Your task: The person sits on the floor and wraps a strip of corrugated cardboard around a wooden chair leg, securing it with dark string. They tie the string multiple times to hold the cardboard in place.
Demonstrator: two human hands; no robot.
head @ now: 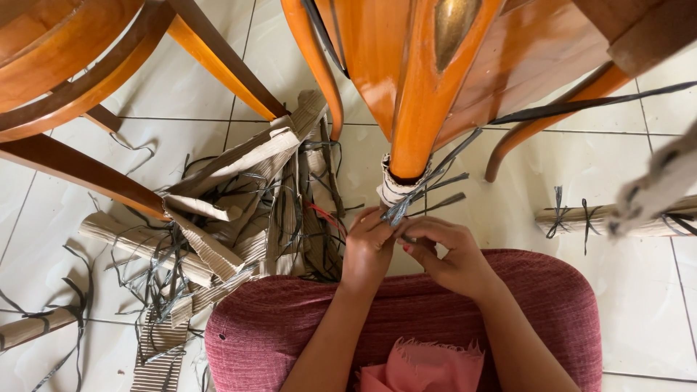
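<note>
In the head view, the person's left hand (368, 250) and right hand (443, 254) meet just below the foot of a glossy orange wooden chair leg (421, 109). The end of that leg is wrapped in a band of corrugated cardboard (392, 190), and dark grey plastic straps (428, 190) run out from the wrap toward the right. The left hand's fingers are curled tight, pinching the strap ends where they bunch beside the wrap. The right hand's fingers are bent narrow, touching the same strands from the other side; whether they truly grip cannot be told. Both hands hover over a dusty-red cushion (566, 312), on which a pink frayed cloth (425, 366) lies near the bottom edge.

To the left, on the white tiled floor (646, 305), sits a loose pile of torn cardboard strips (239, 189) tangled with cut straps. A second rolled cardboard bundle (581, 218), tied with dark strapping, lies well apart on the right. More orange chair parts (65, 58) cross the upper left. No container shows in this view.
</note>
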